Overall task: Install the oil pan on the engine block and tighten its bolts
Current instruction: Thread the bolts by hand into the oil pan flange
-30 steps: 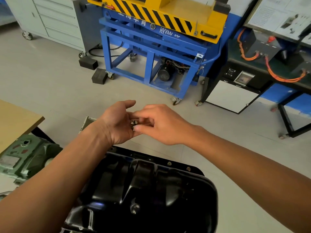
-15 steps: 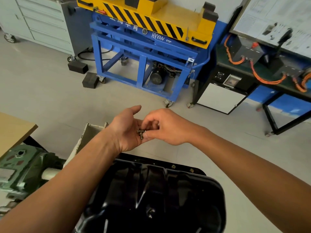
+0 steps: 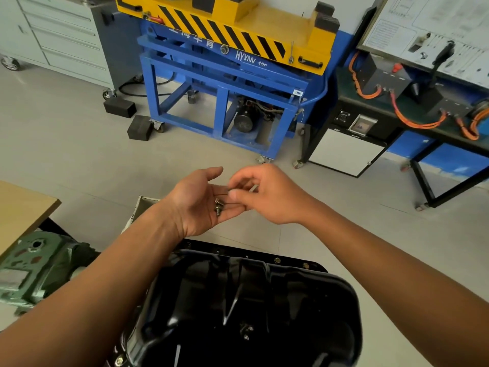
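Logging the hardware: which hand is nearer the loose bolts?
Left. The bolts lie in the left hand's open palm. The right hand is just right of them, pinching one bolt over the left fingers.

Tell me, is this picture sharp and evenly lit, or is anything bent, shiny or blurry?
Head view: the wide lens bows the blue stand; white glare streaks the glossy black oil pan; light is soft, shadows faint. Also head view: the bolts on the left hand look slightly soft, and the bolt the right hand pinches is blurred.
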